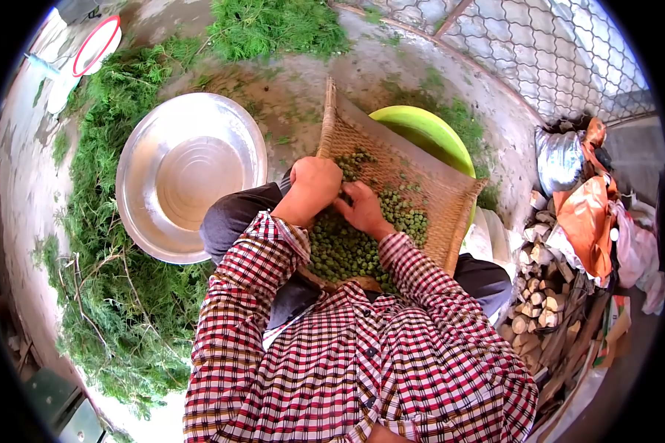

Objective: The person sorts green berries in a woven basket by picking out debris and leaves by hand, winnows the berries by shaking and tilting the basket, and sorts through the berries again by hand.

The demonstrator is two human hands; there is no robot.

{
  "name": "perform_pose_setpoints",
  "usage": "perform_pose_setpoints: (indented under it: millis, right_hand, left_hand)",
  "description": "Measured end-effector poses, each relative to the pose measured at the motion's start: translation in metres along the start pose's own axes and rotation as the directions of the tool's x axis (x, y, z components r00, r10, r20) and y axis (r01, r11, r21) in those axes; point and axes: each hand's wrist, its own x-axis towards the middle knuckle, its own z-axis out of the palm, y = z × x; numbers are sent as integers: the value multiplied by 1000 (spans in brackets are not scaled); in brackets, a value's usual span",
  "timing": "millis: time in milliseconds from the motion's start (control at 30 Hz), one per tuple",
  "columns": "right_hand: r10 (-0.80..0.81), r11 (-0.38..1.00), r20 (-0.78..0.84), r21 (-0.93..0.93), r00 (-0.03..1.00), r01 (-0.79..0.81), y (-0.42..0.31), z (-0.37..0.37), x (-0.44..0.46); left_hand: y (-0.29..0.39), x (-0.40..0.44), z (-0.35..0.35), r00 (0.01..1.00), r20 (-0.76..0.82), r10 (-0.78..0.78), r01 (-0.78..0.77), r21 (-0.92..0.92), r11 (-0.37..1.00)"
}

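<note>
A woven winnowing basket [369,151] rests tilted across my lap, with many small round green cones or fruits [347,247] heaped in its lower part. My left hand [316,184] is closed in a fist, back of the hand up, over the basket's left side. Right beside it, my right hand [362,210] has its fingers bent together above the green heap, its thumb close to my left hand. What lies inside either hand is hidden.
A wide metal basin [192,173] stands on the ground to the left, beside piles of cut green branches [107,295]. A yellow-green tub [428,129] sits partly under the basket. On the right are stacked firewood [539,303] and an orange bag [587,225].
</note>
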Motion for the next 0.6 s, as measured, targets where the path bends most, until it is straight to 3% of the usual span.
perform_pose_setpoints:
  millis: [33, 100, 133, 233, 267, 333, 367, 433, 567, 600]
  right_hand:
    - [0, 1000, -1, -2, 1000, 0, -5, -3, -8]
    - [-255, 967, 109, 20, 961, 254, -14, -11, -24]
    - [-208, 978, 214, 70, 955, 197, -18, -20, -31]
    - [-143, 981, 121, 148, 982, 124, -12, -47, -41]
    - [-142, 989, 72, 40, 987, 139, 10, -51, -41]
    - [-39, 966, -70, -258, 997, 19, 50, -61, -38]
    - [-41, 966, -70, -259, 997, 21, 74, -63, -37]
    - [115, 915, -238, -353, 965, -196, 106, -68, -36]
    - [225, 891, -63, -389, 972, -232, 106, -78, -39]
    - [293, 941, 62, -196, 954, -276, 75, -90, -38]
  left_hand:
    - [0, 0, 1, 1000, -10, -4, 4, 1, 1000]
    - [-1, 0, 1, 1000, -2, 1, -1, 0, 1000]
    - [-1, 0, 1, 1000, 6, 5, -5, 1, 1000]
    - [-1, -1, -1, 1000, 10, 6, -6, -2, 1000]
    - [0, -1, -1, 1000, 8, 9, -9, -4, 1000]
    - [0, -1, -2, 999, 32, 2, -2, 5, 1000]
    - [-1, 0, -2, 1000, 30, 0, -1, 5, 1000]
    - [-2, 0, -2, 999, 36, 15, -16, 17, 1000]
    - [-3, -1, -2, 1000, 16, 11, -10, -10, 1000]
    - [-3, 0, 0, 1000, -6, 14, -14, -10, 1000]
